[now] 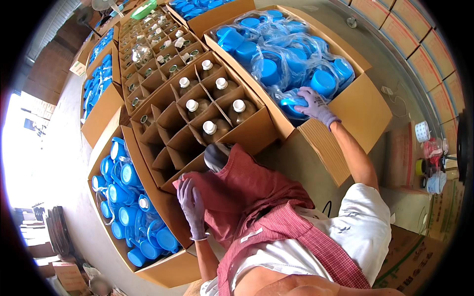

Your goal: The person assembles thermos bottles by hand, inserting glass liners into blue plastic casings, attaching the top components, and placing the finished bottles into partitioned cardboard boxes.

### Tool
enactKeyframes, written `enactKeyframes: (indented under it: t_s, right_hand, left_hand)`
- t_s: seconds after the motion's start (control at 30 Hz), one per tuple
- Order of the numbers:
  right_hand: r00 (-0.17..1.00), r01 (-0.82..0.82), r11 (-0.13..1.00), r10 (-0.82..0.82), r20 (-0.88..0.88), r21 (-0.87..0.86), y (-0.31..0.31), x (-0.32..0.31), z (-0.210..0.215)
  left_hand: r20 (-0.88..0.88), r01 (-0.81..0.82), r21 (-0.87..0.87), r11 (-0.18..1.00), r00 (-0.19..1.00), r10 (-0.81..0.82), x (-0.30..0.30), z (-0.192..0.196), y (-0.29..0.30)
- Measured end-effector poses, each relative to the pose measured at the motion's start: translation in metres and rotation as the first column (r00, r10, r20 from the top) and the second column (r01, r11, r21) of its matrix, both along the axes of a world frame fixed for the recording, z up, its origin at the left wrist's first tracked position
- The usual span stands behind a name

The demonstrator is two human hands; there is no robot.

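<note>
My left hand [191,206], in a purple glove, presses a red cloth [232,190] wrapped around a clear jug [217,155] at the near edge of a divided cardboard box [256,133]. Several jugs with white caps [209,127] stand in the box's cells. My right hand [316,106], also gloved, reaches into a box of bagged blue caps [286,59] and grips one blue cap [292,104] at its near corner.
Another open box of blue caps [131,207] stands at lower left. More divided boxes with jugs [153,44] run toward the back, with further cap boxes [98,79] beside them. A tape roll [422,131] and small items lie at the right.
</note>
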State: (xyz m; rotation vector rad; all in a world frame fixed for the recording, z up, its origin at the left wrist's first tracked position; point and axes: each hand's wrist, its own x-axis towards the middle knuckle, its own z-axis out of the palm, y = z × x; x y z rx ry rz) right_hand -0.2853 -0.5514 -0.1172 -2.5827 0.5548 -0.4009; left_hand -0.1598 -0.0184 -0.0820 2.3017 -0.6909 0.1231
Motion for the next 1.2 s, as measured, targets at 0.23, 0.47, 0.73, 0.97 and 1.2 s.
enactKeyframes:
  t_s: [0.23,0.47,0.73,0.97,1.2]
  right_hand:
    - [0.834,0.182,0.867,0.114,0.54,-0.464,-0.007,0.01,0.09]
    - [0.722,0.028,0.85,0.346,0.599,-0.525,0.055,0.038,0.394]
    - [0.855,-0.407,0.895,0.443,0.268,-0.18,0.145,0.113,0.45]
    - [0.795,-0.604,0.797,0.602,0.073,0.004,0.219,0.18,0.286]
    - [0.533,-0.705,0.31,0.824,0.189,0.638,0.226,0.227,0.226]
  left_hand:
    - [0.002,0.081,-0.088,0.993,0.997,-0.081,0.014,0.022,-0.019]
    - [-0.156,0.084,-0.307,0.948,0.978,-0.137,0.038,0.093,-0.066]
    - [-0.121,0.181,-0.882,0.435,0.806,-0.579,0.075,0.169,-0.121]
    - [-0.421,-0.108,-0.887,0.448,0.586,-0.692,0.076,0.024,-0.041]
    - [-0.526,0.131,-0.533,0.836,0.722,-0.449,-0.062,-0.041,0.02]
